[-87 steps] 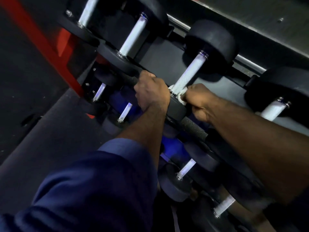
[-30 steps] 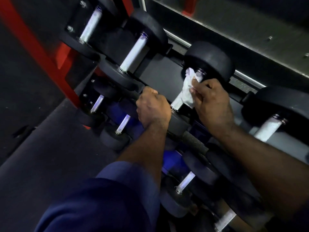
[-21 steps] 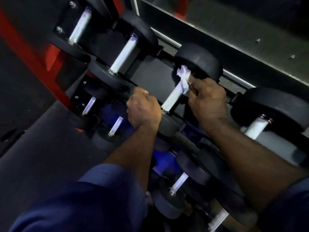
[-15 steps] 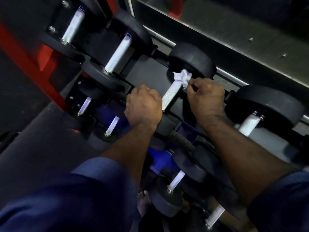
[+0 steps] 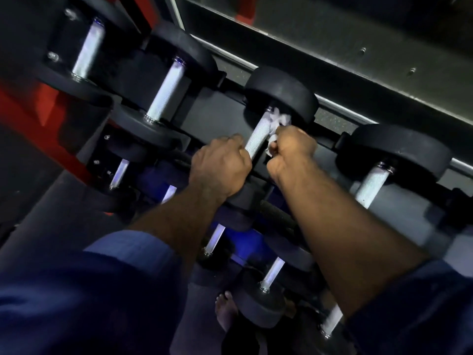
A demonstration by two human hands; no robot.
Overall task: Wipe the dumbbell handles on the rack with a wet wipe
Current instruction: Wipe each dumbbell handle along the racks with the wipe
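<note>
Pinching the wipe [image 5: 279, 121] in our right hand [image 5: 291, 149], we hold it against the far end of the handle [image 5: 259, 136]; its axis runs back toward us, left hand [image 5: 220, 167] gripping the near end.

Right hand [image 5: 291, 149] pinches wet wipe [image 5: 278, 121] against dumbbell handle [image 5: 258, 136] top; left hand [image 5: 220, 170] seemingly grips lower end.

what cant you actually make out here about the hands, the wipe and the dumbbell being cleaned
Head view: the left hand covers its own fingers, so what it grips cannot be told.
The near end of the handle sits behind that hand.
Most of the wet wipe is bunched inside the right hand; only a crumpled bit shows.
The lower-tier dumbbells are dark and partly behind the forearms.
</note>
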